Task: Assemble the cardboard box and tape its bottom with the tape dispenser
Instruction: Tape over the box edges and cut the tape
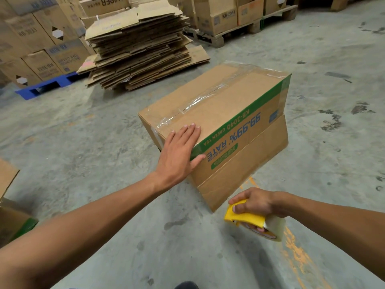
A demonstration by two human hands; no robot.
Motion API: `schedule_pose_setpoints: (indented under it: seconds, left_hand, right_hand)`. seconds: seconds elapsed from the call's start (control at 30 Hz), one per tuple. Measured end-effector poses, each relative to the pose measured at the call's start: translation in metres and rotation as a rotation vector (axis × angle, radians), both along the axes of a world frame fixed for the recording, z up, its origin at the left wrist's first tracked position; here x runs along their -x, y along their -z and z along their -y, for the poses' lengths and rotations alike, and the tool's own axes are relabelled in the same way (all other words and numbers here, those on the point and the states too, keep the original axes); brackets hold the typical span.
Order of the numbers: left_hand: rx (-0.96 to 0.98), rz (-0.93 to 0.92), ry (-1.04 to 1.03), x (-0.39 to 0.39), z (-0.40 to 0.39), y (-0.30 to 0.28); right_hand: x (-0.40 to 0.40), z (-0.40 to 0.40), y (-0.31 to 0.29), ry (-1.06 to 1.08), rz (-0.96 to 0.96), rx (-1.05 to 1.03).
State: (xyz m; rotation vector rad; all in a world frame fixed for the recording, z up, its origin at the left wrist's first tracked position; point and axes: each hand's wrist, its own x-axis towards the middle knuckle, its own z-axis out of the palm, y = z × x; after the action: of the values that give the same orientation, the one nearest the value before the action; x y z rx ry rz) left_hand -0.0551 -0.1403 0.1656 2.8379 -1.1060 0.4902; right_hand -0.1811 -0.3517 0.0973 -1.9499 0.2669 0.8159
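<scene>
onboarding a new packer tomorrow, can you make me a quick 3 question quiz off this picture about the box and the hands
1. True or false: clear tape already runs along the seam on the upturned face of the cardboard box.
2. Which of the hands holds the yellow tape dispenser? A) left B) right C) neither
3. Fill in: the left hand lies flat and open on the box's near ____.

Key
1. True; shiny tape shows along the seam and at both ends.
2. B; the right hand grips it low beside the box, off the cardboard.
3. Corner; palm down, fingers spread over the top edge.
</scene>
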Motion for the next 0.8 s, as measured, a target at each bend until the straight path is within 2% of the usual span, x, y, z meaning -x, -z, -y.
schedule_pose_setpoints:
  seconds: [0.13, 0.4, 0.53, 0.63, 0.8]
  left_hand:
    - [-0.018, 0.031, 0.043, -0.002, -0.004, -0.001]
    - [-0.006, -0.036, 0.112, -0.011, -0.025, -0.007]
    - [-0.016, -0.071, 0.141, -0.021, -0.043, -0.015]
    - [-0.006, -0.059, 0.162, -0.028, -0.059, -0.015]
    - [-0.032, -0.081, 0.165, -0.040, -0.089, -0.019]
  right_hand:
    - [-0.007, -0.002, 0.003, -0.060, 0.060, 0.086]
    - [-0.016, -0.009, 0.010, -0.125, 0.106, 0.115]
    - [-0.016, -0.019, 0.010, -0.255, 0.187, 0.227]
    - [-0.014, -0.028, 0.012, -0.308, 0.242, 0.222]
    - [-0.011, -0.045, 0.015, -0.515, 0.225, 0.283]
